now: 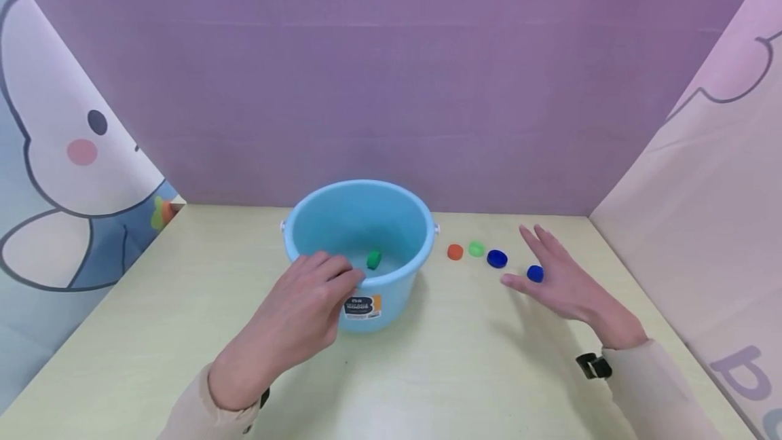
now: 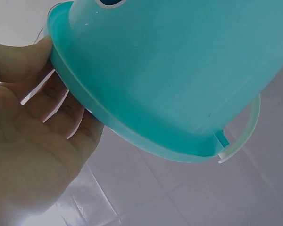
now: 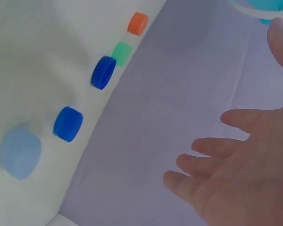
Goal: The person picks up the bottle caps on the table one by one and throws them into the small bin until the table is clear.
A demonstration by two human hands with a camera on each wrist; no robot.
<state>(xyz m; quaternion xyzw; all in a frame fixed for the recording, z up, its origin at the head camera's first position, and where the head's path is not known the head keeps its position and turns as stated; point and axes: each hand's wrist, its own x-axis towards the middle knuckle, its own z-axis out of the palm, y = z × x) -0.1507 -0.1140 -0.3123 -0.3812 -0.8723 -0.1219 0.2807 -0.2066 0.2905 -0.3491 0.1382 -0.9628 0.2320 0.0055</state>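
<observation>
My left hand (image 1: 305, 307) holds the near rim of a light blue bucket (image 1: 394, 299). In the left wrist view its thumb and fingers (image 2: 85, 129) lie on either side of the rim. One green bottle cap (image 1: 374, 260) lies inside the bucket. To the right, my right hand (image 1: 565, 287) hovers over the table with its fingers spread, holding nothing. Nearest it is a blue cap (image 1: 535, 273), then a dark blue cap (image 1: 497, 259), a light green cap (image 1: 476, 248) and an orange cap (image 1: 455, 252). A pale blue cap (image 3: 20, 153) shows only in the right wrist view.
The bucket stands on a pale table (image 1: 464, 372) with a label (image 1: 363, 307) facing me. A purple cloth wall (image 1: 391, 87) closes off the back. Printed cloth panels (image 1: 727, 236) rise on both sides. The bucket's white handle (image 2: 247, 134) hangs at its side.
</observation>
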